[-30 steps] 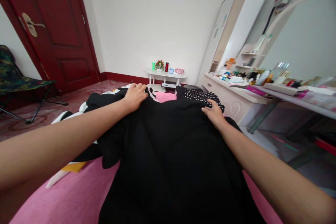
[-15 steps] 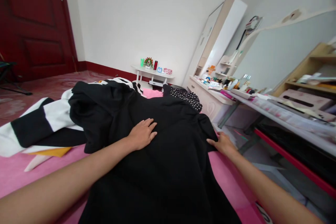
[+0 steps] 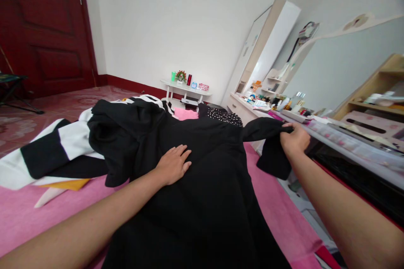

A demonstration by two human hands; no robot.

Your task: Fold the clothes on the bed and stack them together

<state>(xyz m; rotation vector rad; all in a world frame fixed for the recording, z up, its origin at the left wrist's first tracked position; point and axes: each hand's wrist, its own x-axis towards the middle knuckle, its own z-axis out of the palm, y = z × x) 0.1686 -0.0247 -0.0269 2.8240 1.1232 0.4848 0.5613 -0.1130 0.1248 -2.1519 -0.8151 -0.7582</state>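
Observation:
A black long-sleeved garment (image 3: pixel 202 206) lies spread over a pink cover (image 3: pixel 268 180), its near part running out of view at the bottom. My left hand (image 3: pixel 174 164) rests flat on its upper middle, fingers stretched out. Out to the right, my right hand (image 3: pixel 295 138) grips the garment's sleeve (image 3: pixel 263 129), holding it raised; the sleeve's end hangs below the hand. Part of the garment is bunched up at the left. Beneath that bunch lies a black and white striped garment (image 3: pixel 74 141).
A dressing table (image 3: pixel 246 109) crowded with bottles stands at the right, with a mirror behind it. Clear drawers (image 3: pixel 350 134) reach close to my right arm. Beyond the bed are a small white table (image 3: pixel 186 87) and a black dotted cloth (image 3: pixel 225 116). A dark red door (image 3: pixel 47 29) is at the left.
My right hand has taken hold of the right sleeve and pulled it up and out to the right. The left hand stays flat on the garment. The view has shifted slightly.

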